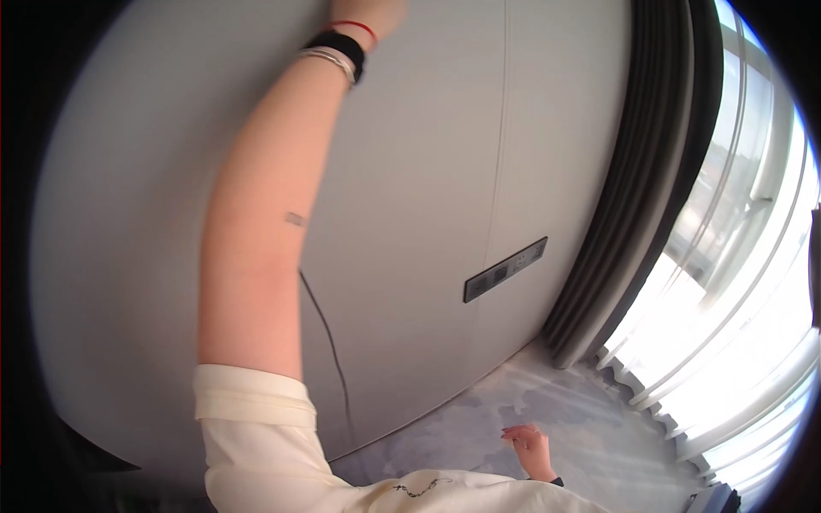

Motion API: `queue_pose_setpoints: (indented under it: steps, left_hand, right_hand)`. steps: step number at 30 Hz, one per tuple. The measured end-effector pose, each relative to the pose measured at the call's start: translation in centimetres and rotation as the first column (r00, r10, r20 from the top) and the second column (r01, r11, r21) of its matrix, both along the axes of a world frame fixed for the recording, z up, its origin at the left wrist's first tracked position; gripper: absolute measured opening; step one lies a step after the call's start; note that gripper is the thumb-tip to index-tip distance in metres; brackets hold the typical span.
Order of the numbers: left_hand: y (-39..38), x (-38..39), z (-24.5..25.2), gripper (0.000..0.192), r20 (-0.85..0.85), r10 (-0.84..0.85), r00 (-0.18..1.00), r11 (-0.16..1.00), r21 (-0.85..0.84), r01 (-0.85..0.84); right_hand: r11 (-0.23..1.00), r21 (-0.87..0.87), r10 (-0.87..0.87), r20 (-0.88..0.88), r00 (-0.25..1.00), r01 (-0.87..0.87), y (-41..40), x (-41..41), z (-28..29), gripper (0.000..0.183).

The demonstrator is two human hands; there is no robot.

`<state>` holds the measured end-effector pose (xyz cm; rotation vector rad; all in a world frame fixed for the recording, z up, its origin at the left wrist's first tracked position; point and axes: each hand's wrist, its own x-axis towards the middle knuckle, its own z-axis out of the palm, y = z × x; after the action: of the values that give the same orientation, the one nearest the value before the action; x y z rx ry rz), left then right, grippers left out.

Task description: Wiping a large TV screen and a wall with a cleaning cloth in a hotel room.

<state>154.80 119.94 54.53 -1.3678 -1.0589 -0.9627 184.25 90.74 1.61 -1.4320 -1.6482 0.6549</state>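
Observation:
My left arm stretches up along a light grey wall panel [410, 160]. Only the wrist and part of my left hand [372, 16] show at the top edge; the fingers lie beyond it, so what they touch or hold is hidden. A black band [337, 45], a silver bracelet [330, 59] and a red cord [356, 25] circle that wrist. Low on the right, my right hand [531, 449] hangs above the carpet [449, 429] with loosely bent fingers. Nothing is seen in it. A dark cuff or band is at its wrist.
A black cable [332, 340] runs down the wall from behind my left arm. Farther right is a dark socket panel [505, 269]. A dark curtain [616, 192] and sheer white curtains [712, 359] hang at the bright window [737, 160]. A partly seen object [712, 499] stands lower right.

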Motion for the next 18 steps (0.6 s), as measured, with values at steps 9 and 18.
queue_pose_setpoints:
  steps: [9, 18]
  left_hand:
    - [7.4, 8.9, -15.2, 0.04, -0.303, -0.04, 0.952, 0.994, -0.106, 0.008]
    - [0.5, -0.5, -15.8, 0.043, -0.406, -0.008, 0.914, 0.987, -0.152, -0.059]
  right_hand:
    - [0.997, -0.06, -0.043, -0.049, 0.998, 0.04, -2.8, 1.0, -0.4, 0.024]
    - [0.97, -0.052, 0.237, -0.008, 0.971, -0.237, 0.1, -1.4, 1.7, 0.022]
